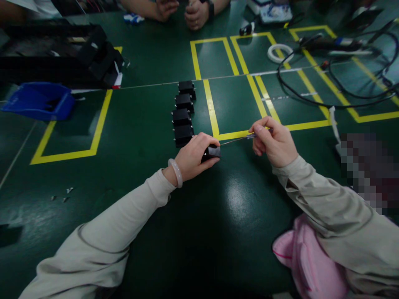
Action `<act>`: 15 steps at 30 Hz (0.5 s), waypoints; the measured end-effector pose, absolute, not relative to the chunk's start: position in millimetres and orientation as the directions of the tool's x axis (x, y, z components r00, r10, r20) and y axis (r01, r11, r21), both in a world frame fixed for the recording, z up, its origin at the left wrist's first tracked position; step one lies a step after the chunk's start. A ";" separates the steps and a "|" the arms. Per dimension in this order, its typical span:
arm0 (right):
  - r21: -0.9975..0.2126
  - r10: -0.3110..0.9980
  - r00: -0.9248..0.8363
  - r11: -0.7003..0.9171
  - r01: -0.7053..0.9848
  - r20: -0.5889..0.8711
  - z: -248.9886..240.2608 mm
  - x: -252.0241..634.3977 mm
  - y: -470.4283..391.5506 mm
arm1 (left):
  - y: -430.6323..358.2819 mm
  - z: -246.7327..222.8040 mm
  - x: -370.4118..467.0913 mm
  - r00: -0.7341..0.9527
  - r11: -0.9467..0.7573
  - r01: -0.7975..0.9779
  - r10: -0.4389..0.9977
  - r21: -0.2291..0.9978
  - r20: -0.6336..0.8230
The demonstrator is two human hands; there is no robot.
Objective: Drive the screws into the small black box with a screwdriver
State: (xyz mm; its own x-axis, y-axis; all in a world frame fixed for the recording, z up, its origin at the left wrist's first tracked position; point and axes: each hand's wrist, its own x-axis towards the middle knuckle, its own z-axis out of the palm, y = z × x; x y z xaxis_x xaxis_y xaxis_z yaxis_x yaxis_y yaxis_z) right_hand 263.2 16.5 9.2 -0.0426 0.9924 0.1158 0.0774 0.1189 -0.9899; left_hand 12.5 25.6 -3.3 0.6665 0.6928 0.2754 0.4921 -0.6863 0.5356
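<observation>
My left hand (pixel 195 155) is closed around a small black block (pixel 213 153) on the green table, with a pale bracelet at the wrist. My right hand (pixel 271 139) grips a thin screwdriver (pixel 249 136) by its handle. The screwdriver's narrow metal shaft points left, and its tip is at or very near the held block; I cannot tell whether it touches. Just beyond my left hand stands a row of several similar black blocks (pixel 183 133) with small metal screws sticking out of their sides. Fingers partly hide the held block.
A blue bin (pixel 40 101) and black trays (pixel 59 58) stand at left. Loose screws (pixel 65 198) lie nearer. Tape roll (pixel 279 53), cabled tool (pixel 332 42) and yellow tape outlines are at right. A pink cloth item (pixel 307 257) lies below my right arm. Another person's hands (pixel 196 14) rest opposite.
</observation>
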 end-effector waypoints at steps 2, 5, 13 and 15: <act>-0.989 0.992 -0.041 0.122 0.084 0.119 9.2 263.6 16.8 | 25.8 -4.0 12.2 0.666 -0.689 0.489 0.691 0.535 0.281; -0.989 0.991 -0.052 0.126 0.072 0.123 8.9 264.3 17.3 | 25.7 -4.5 11.9 0.668 -0.694 0.482 0.686 0.534 0.288; -0.990 0.993 -0.036 0.119 0.073 0.116 9.4 263.7 16.5 | 25.8 -3.1 12.1 0.668 -0.684 0.489 0.693 0.541 0.272; -0.990 0.992 -0.034 0.120 0.071 0.117 9.7 263.2 16.2 | 25.8 -3.1 11.9 0.671 -0.687 0.487 0.690 0.539 0.273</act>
State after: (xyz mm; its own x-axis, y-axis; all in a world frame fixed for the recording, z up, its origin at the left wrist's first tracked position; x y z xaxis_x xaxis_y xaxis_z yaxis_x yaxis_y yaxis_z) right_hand 263.2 16.2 9.7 -0.0342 0.9925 0.1174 0.0712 0.1196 -0.9903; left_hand 11.9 25.8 -3.1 0.6707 0.6896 0.2731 0.4871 -0.6872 0.5389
